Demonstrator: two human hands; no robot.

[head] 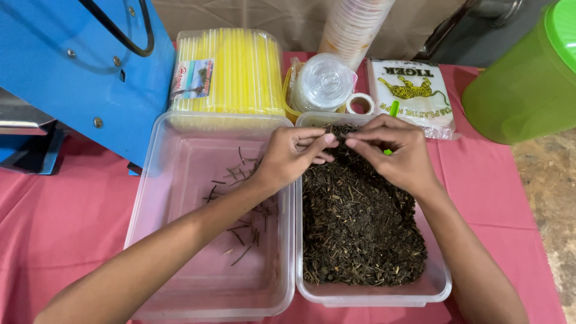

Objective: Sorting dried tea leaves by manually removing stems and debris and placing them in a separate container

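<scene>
Two clear plastic tubs stand side by side on a pink cloth. The right tub is full of dark dried tea leaves. The left tub holds only several thin dark stems. My left hand and my right hand meet over the far end of the right tub, fingertips pinched together close to each other just above the leaves. Whatever the fingers hold is too small to make out.
A pack of yellow straws, a bag of clear lids, a roll of tape and a white packet lie behind the tubs. A stack of cups stands further back. A blue machine is at left, a green jug at right.
</scene>
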